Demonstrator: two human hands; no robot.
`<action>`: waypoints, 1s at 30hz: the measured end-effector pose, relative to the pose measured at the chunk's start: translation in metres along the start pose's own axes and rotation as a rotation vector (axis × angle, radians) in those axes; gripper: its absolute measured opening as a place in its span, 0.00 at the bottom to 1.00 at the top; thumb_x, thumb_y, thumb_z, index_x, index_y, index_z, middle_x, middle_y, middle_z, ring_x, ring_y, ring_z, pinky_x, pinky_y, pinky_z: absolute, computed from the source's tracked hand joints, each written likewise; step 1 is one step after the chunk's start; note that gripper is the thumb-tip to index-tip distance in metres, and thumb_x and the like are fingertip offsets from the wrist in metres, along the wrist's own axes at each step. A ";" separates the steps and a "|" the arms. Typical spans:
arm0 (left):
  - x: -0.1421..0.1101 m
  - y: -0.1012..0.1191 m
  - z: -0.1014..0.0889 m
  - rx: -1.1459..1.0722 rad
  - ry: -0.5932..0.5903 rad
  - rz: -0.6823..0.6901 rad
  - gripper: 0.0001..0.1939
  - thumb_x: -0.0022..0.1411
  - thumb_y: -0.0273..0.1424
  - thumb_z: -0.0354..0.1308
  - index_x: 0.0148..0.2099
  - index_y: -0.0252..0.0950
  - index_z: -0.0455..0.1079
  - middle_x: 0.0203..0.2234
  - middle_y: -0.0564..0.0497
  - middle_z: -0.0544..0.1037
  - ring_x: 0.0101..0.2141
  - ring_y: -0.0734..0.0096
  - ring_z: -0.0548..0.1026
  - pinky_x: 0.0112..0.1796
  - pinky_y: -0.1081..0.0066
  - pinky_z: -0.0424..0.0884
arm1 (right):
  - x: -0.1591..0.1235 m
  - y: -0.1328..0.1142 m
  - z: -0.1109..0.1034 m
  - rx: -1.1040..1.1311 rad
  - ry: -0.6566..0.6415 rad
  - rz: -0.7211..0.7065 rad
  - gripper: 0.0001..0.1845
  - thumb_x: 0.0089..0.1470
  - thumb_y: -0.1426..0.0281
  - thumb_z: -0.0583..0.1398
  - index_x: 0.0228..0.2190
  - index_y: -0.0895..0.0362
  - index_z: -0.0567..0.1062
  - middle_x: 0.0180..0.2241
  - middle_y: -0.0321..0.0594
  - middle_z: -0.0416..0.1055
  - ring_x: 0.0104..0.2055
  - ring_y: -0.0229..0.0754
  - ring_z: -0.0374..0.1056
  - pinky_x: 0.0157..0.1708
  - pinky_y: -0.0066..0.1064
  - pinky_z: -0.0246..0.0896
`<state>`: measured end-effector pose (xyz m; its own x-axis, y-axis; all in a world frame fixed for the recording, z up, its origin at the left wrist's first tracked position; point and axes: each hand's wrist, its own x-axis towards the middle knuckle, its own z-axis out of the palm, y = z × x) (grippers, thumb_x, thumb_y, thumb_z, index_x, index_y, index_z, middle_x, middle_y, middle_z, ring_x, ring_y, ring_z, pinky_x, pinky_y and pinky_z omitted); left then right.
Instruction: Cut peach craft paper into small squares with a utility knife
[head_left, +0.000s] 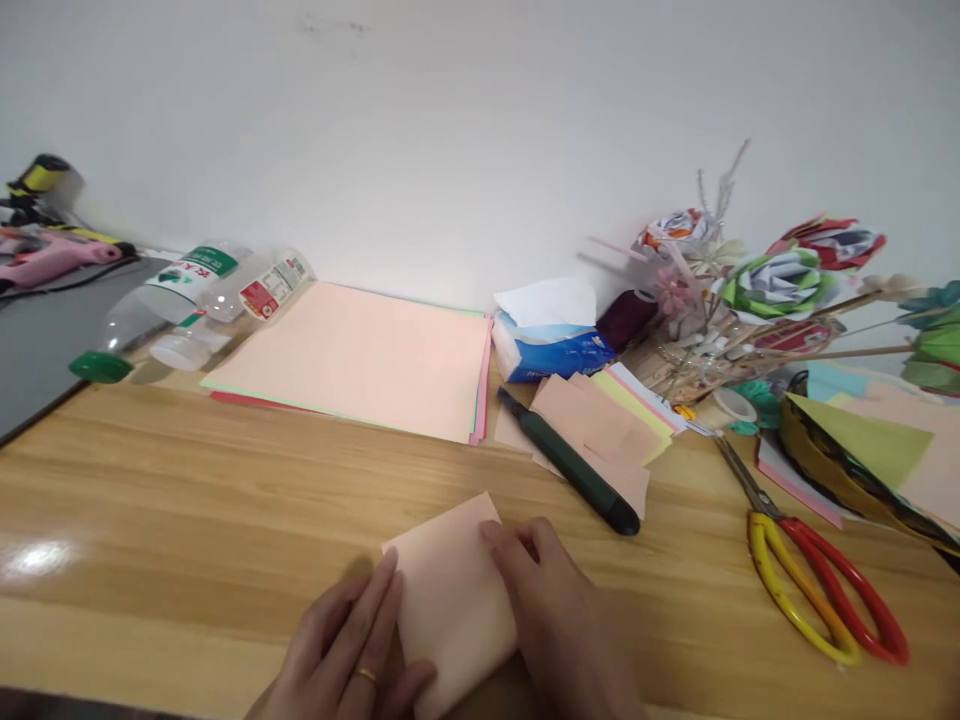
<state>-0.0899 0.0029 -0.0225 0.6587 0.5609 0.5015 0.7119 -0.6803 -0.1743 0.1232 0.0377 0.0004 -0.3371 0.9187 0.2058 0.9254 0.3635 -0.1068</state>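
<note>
A square piece of pale peach paper (454,600), perhaps folded, is between my hands near the table's front edge. My left hand (341,645), with a ring on one finger, holds its left side, fingertips along the edge and thumb at the lower part. At the right edge, my right hand (559,615) pinches the paper near its upper right corner between thumb and fingers. Beyond it lies a dark green craft knife or marker-like tool (574,465) on cut peach paper pieces (600,420). Scissors (810,570) with yellow and red handles rest to the right.
A stack of large coloured sheets (352,355) lies at the back. Plastic bottles (161,300) and a pink glue gun (60,260) are on the left. Behind are a tissue pack (551,340) and paper flowers (780,285). A basket (847,460) with paper stands at right.
</note>
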 end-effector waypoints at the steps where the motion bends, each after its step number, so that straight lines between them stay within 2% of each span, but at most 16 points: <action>1: 0.001 0.000 -0.001 0.002 0.003 -0.007 0.10 0.65 0.32 0.51 0.44 0.34 0.71 0.38 0.47 0.79 0.41 0.64 0.76 0.40 0.68 0.70 | 0.000 0.001 0.000 0.027 -0.018 0.002 0.20 0.51 0.77 0.50 0.43 0.46 0.69 0.30 0.33 0.71 0.26 0.37 0.68 0.18 0.22 0.58; 5: 0.006 -0.001 -0.008 -0.015 -0.006 -0.027 0.11 0.66 0.30 0.48 0.40 0.35 0.72 0.39 0.47 0.79 0.42 0.64 0.75 0.39 0.68 0.71 | -0.002 0.007 -0.006 0.027 -0.030 -0.008 0.24 0.49 0.81 0.51 0.47 0.52 0.68 0.33 0.39 0.70 0.34 0.41 0.68 0.25 0.25 0.64; 7: 0.006 -0.003 -0.013 -0.031 -0.041 -0.055 0.11 0.65 0.27 0.48 0.41 0.36 0.72 0.42 0.48 0.78 0.42 0.66 0.75 0.38 0.69 0.72 | -0.003 0.008 -0.010 -0.017 0.035 -0.047 0.23 0.50 0.81 0.50 0.46 0.56 0.69 0.37 0.44 0.70 0.39 0.44 0.68 0.33 0.32 0.66; 9: 0.004 -0.003 -0.017 -0.016 -0.094 -0.104 0.11 0.63 0.26 0.49 0.45 0.36 0.71 0.46 0.48 0.76 0.42 0.66 0.75 0.38 0.70 0.72 | -0.004 0.006 -0.014 -0.065 0.151 -0.121 0.19 0.55 0.78 0.49 0.46 0.59 0.70 0.43 0.49 0.71 0.45 0.47 0.67 0.41 0.38 0.65; 12: 0.003 0.001 -0.021 0.006 -0.156 -0.161 0.17 0.61 0.28 0.50 0.53 0.35 0.67 0.52 0.48 0.71 0.47 0.61 0.72 0.44 0.66 0.70 | -0.009 -0.009 -0.011 -0.092 0.264 -0.288 0.20 0.60 0.66 0.50 0.49 0.65 0.67 0.50 0.52 0.68 0.56 0.48 0.59 0.51 0.41 0.58; 14: 0.003 0.006 -0.021 -0.023 -0.128 -0.256 0.19 0.62 0.29 0.47 0.54 0.36 0.67 0.52 0.49 0.71 0.50 0.60 0.70 0.48 0.62 0.66 | -0.014 -0.023 -0.003 -0.049 0.287 -0.397 0.30 0.59 0.55 0.49 0.49 0.67 0.68 0.52 0.52 0.66 0.59 0.48 0.54 0.54 0.39 0.54; 16: 0.003 0.009 -0.019 -0.055 -0.064 -0.344 0.19 0.62 0.27 0.44 0.52 0.38 0.68 0.49 0.50 0.74 0.49 0.62 0.70 0.52 0.60 0.61 | -0.019 -0.035 0.006 0.001 0.310 -0.445 0.38 0.55 0.46 0.47 0.48 0.68 0.69 0.53 0.51 0.66 0.61 0.48 0.52 0.55 0.37 0.53; 18: 0.002 0.008 -0.017 -0.052 -0.047 -0.364 0.20 0.63 0.25 0.42 0.52 0.40 0.69 0.46 0.51 0.76 0.49 0.62 0.69 0.53 0.58 0.57 | -0.023 -0.040 0.013 0.025 0.277 -0.455 0.43 0.51 0.42 0.46 0.49 0.68 0.68 0.54 0.50 0.64 0.61 0.48 0.51 0.56 0.36 0.52; 21: -0.001 0.002 -0.016 -0.002 -0.093 -0.306 0.21 0.65 0.24 0.39 0.52 0.41 0.68 0.46 0.52 0.76 0.49 0.60 0.70 0.53 0.52 0.56 | -0.026 -0.037 0.014 0.027 0.124 -0.499 0.48 0.47 0.41 0.51 0.53 0.69 0.64 0.57 0.53 0.59 0.62 0.49 0.49 0.58 0.37 0.51; 23: -0.001 -0.002 -0.017 0.036 -0.111 -0.263 0.21 0.65 0.24 0.38 0.51 0.41 0.68 0.46 0.53 0.76 0.46 0.60 0.71 0.53 0.49 0.55 | -0.026 -0.033 0.012 0.032 0.026 -0.523 0.48 0.46 0.44 0.56 0.55 0.70 0.61 0.59 0.54 0.55 0.63 0.50 0.46 0.58 0.38 0.50; 26: 0.000 -0.005 -0.020 0.074 -0.120 -0.215 0.21 0.65 0.23 0.38 0.50 0.40 0.68 0.46 0.54 0.76 0.44 0.58 0.73 0.53 0.46 0.55 | -0.027 -0.030 0.006 0.056 -0.053 -0.522 0.44 0.48 0.53 0.61 0.57 0.69 0.57 0.60 0.56 0.52 0.64 0.51 0.42 0.59 0.40 0.48; 28: 0.002 -0.004 -0.022 0.086 -0.121 -0.220 0.20 0.65 0.22 0.39 0.51 0.40 0.67 0.46 0.54 0.76 0.43 0.58 0.73 0.52 0.45 0.56 | -0.030 -0.029 0.002 0.081 -0.103 -0.523 0.43 0.47 0.57 0.63 0.58 0.65 0.57 0.60 0.57 0.51 0.64 0.52 0.39 0.59 0.41 0.47; 30: 0.003 -0.003 -0.023 0.092 -0.125 -0.227 0.20 0.64 0.21 0.41 0.52 0.40 0.66 0.45 0.53 0.76 0.43 0.58 0.73 0.51 0.43 0.56 | -0.035 -0.028 -0.003 0.106 -0.152 -0.505 0.44 0.41 0.61 0.67 0.58 0.57 0.58 0.61 0.57 0.49 0.64 0.54 0.37 0.58 0.44 0.48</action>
<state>-0.0951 -0.0045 -0.0005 0.5010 0.7519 0.4286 0.8599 -0.4883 -0.1485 0.1100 -0.0053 -0.0007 -0.7644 0.6345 0.1146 0.6217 0.7724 -0.1299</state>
